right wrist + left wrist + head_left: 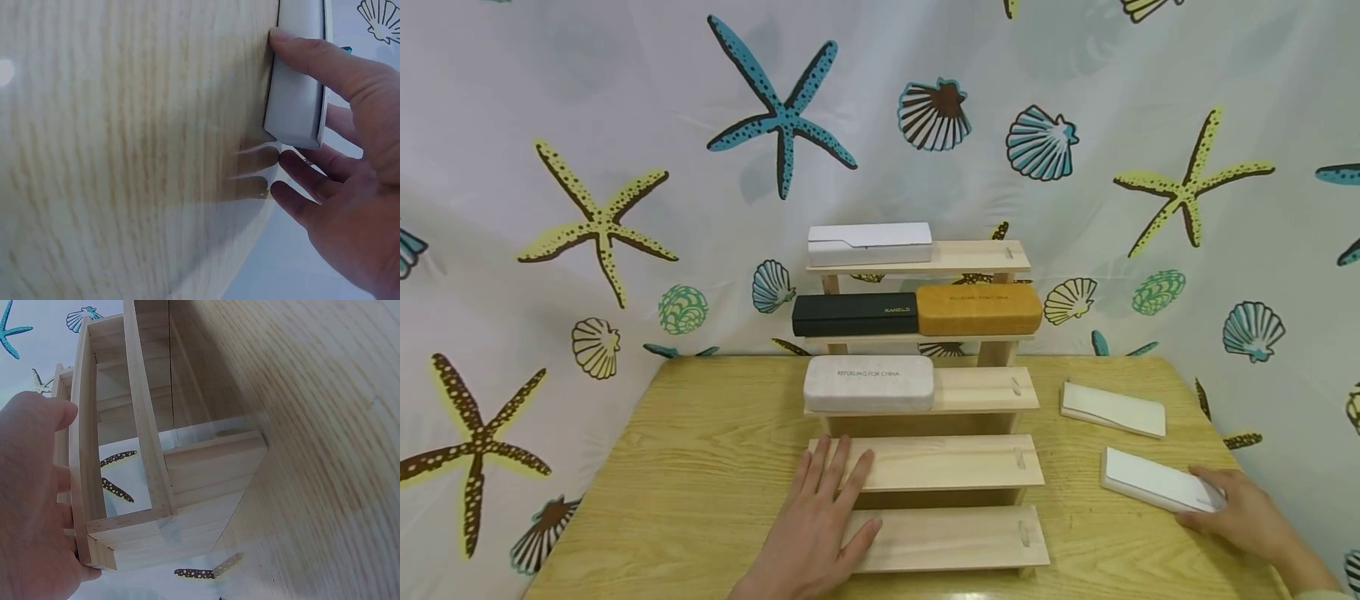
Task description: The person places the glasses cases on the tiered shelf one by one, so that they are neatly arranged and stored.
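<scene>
A tiered wooden rack (951, 542) stands in the middle of the table. My left hand (816, 521) rests on the left end of its two lowest steps, fingers spread. The left wrist view shows the same hand (37, 494) along the front edge of the pale wooden rack (144, 419). At the right, my right hand (1243, 508) grips the near end of a white glasses case (1161, 479) lying on the table. In the right wrist view the thumb lies across the case (297, 100), with other fingers behind and below it.
Higher steps bear a white speckled case (868, 387), a dark green case (855, 315), a mustard case (979, 310) and, on top, a white case (870, 244). Another white case (1112, 410) lies right of the rack. A starfish-and-shell cloth (880, 192) hangs behind the table.
</scene>
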A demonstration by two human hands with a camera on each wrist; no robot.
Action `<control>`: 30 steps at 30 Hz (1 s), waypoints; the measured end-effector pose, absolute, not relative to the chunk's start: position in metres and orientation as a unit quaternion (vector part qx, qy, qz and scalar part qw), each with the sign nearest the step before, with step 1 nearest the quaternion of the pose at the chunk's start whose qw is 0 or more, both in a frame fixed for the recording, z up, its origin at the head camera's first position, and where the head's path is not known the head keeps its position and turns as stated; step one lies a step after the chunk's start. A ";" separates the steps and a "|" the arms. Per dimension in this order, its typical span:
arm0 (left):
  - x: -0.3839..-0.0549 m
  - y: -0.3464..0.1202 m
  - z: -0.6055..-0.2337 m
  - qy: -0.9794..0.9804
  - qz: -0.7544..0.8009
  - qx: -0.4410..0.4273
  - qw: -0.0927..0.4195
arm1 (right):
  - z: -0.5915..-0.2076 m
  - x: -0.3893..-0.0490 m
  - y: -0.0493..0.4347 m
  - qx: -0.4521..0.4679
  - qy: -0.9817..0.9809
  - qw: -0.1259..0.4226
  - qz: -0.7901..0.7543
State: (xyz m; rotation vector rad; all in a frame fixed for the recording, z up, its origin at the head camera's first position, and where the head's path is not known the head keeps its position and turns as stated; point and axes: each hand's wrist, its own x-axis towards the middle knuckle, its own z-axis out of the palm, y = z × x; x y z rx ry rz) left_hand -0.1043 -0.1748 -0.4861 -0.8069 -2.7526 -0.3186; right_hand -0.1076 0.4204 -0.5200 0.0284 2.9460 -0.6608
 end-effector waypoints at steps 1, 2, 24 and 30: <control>-0.104 -0.175 -0.486 -0.946 -0.109 -0.278 0.128 | -0.519 -0.108 0.420 0.009 0.974 0.061 -0.218; -0.104 -0.175 -0.486 -0.946 -0.110 -0.278 0.128 | -0.519 -0.108 0.419 0.010 0.974 0.063 -0.219; -0.105 -0.174 -0.486 -0.947 -0.112 -0.275 0.124 | -0.449 -0.117 0.376 -0.002 0.958 0.023 -0.286; -0.105 -0.175 -0.486 -0.947 -0.113 -0.275 0.122 | -0.422 -0.119 0.356 -0.014 0.950 0.005 -0.311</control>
